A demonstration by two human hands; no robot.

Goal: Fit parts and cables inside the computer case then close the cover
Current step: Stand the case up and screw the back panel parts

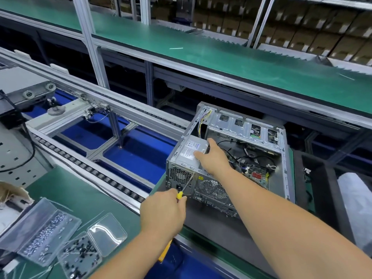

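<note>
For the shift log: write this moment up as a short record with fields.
case: grey metal computer case, side cover off, lying on the green mat
left hand: left hand grips a yellow-handled screwdriver, tip at the case's rear panel
right hand: right hand rests on the silver power supply box
screws: clear plastic trays of screws, on the bench at left

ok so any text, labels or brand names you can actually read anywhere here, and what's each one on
None can be read as words.
White label on the power supply: rows of print and a small blue logo, too blurred to read.
Yellow sticker on the rear panel of the computer case: too small to read.
Motherboard markings: not legible.
Cardboard boxes on the far shelves: pale labels, blurred.
</note>
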